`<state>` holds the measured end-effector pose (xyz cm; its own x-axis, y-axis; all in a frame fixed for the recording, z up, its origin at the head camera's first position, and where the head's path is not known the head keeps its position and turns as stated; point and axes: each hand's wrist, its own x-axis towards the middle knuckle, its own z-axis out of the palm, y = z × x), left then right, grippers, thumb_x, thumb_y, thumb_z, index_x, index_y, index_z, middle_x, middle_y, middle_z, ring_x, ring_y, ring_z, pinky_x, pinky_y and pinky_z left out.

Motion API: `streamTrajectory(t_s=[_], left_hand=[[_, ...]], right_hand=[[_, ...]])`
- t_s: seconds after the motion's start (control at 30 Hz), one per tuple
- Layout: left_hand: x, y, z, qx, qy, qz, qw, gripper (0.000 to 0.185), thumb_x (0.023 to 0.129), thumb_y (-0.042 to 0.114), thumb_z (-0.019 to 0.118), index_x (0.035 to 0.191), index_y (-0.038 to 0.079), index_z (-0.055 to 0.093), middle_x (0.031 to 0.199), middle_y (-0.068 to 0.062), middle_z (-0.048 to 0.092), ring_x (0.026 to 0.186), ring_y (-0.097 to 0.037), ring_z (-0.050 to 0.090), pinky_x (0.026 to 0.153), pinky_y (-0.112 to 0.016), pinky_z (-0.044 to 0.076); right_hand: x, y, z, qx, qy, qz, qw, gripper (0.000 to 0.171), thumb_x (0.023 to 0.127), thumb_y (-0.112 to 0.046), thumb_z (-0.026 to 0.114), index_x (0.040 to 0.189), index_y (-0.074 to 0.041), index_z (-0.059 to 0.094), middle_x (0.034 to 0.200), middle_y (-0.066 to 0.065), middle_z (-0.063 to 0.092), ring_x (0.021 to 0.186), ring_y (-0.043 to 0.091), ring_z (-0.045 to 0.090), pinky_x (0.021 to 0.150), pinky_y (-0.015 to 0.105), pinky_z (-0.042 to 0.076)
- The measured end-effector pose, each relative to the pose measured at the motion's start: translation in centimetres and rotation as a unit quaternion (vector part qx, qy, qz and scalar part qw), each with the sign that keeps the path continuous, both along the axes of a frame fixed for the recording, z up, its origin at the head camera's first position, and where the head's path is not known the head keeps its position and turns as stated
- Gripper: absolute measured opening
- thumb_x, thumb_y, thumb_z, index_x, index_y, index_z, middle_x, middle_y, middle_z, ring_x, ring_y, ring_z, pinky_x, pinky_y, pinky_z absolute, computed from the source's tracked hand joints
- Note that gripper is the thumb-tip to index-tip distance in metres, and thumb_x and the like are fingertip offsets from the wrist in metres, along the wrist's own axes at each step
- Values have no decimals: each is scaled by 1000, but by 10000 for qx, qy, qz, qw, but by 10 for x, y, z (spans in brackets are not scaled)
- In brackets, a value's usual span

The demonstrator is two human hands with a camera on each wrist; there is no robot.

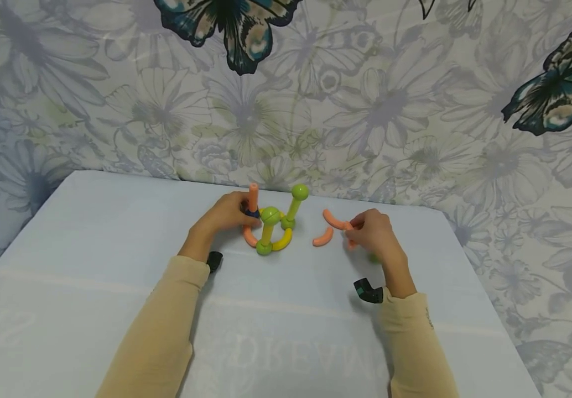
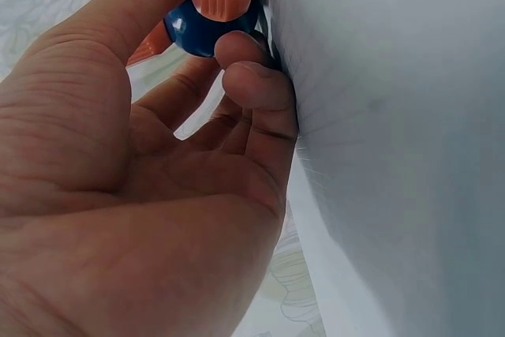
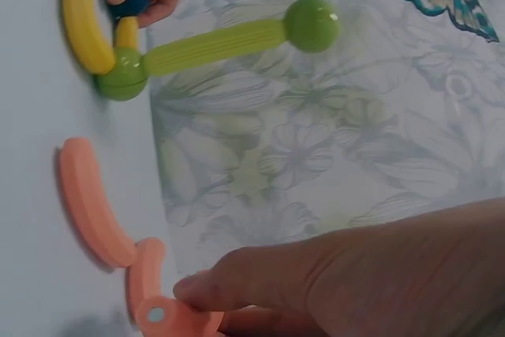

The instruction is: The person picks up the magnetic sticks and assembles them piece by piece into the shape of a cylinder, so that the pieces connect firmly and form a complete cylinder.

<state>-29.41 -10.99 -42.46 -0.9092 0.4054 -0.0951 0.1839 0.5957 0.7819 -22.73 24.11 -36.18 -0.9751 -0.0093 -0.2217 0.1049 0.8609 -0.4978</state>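
Observation:
My left hand (image 1: 223,213) grips a blue ball (image 2: 197,33) at the far left side of a toy ring lying on the table. An orange rod (image 1: 253,197) stands upright from that ball. Curved yellow pieces (image 1: 283,241) and a curved orange piece (image 1: 249,237) form the ring, joined by green balls. Two green rods (image 1: 294,210) rise from it, topped with green balls. To the right, my right hand (image 1: 378,235) pinches an orange piece (image 3: 177,317) with a pale dot on its end; the fingers hide part of its shape.
Two loose curved orange pieces lie between the ring and my right hand, a farther one (image 1: 333,220) and a nearer one (image 1: 323,237). A green thing (image 1: 374,258) shows partly below my right hand. Behind the white table (image 1: 117,232) stands a wall with a flower and butterfly pattern.

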Motion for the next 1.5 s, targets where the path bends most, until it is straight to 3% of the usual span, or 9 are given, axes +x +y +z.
streamTrajectory(t_s=[0.17,0.27,0.47,0.63,0.87,0.97,1.13,1.33,1.5], left_hand=[[0,3,-1,-15,-55,4,10000,37,87,18,87,115,4,68,114,-14,71,104,-28,62,98,-47,49],[0,4,-2,-16,-132,54,9999,38,88,19,86,118,4,68,120,-16,71,109,-30,63,102,-48,49],[-1,2,-2,-37,-16,62,10000,37,88,20,86,117,4,68,124,-17,71,112,-31,63,103,-49,49],[-1,-2,-4,41,92,60,9999,34,87,18,87,113,5,69,115,-15,71,103,-29,61,95,-45,48],[-2,0,-6,115,186,-99,9997,33,86,19,87,110,7,68,113,-13,72,102,-27,63,93,-44,49],[-2,0,-5,75,191,-78,9998,33,86,19,88,110,7,68,114,-13,72,101,-28,63,93,-45,49],[-2,0,-3,49,151,2,9999,34,86,19,87,112,6,69,115,-15,72,105,-30,64,97,-48,49],[-4,0,-4,78,127,-37,9999,35,86,21,87,112,6,68,117,-15,71,106,-31,63,99,-49,49],[-6,1,-6,22,123,-38,9999,36,86,21,88,113,6,69,118,-15,71,106,-31,64,98,-49,49]], right_hand=[[2,4,6,-378,-22,73,9993,37,99,-32,74,124,-4,77,91,8,80,100,27,68,87,41,52],[2,4,7,-882,-27,232,9958,38,96,-35,78,121,-7,78,97,9,79,103,26,68,93,41,50],[0,-4,4,-2213,-248,667,9726,32,97,-22,78,119,0,74,100,14,78,100,23,72,90,35,58],[-2,-20,-1,-2942,-380,525,9536,33,95,-15,80,119,5,69,102,12,79,92,19,77,87,35,62],[9,-43,-8,-4209,-317,111,9065,38,98,-21,78,124,5,67,90,7,80,88,26,78,96,52,59],[13,-55,-7,-4675,-337,-111,8833,43,98,-28,78,126,3,67,86,4,80,91,23,77,95,44,61],[19,-71,-3,-5178,-373,-461,8535,44,98,-32,77,125,2,69,84,1,79,87,16,75,76,24,59],[25,-95,-1,-5738,-103,-1056,8121,43,97,-28,80,119,8,68,84,3,79,75,12,73,76,24,61],[28,-109,-3,-6021,-59,-1150,7901,39,99,-26,77,115,8,68,85,5,79,76,14,73,77,25,62]])
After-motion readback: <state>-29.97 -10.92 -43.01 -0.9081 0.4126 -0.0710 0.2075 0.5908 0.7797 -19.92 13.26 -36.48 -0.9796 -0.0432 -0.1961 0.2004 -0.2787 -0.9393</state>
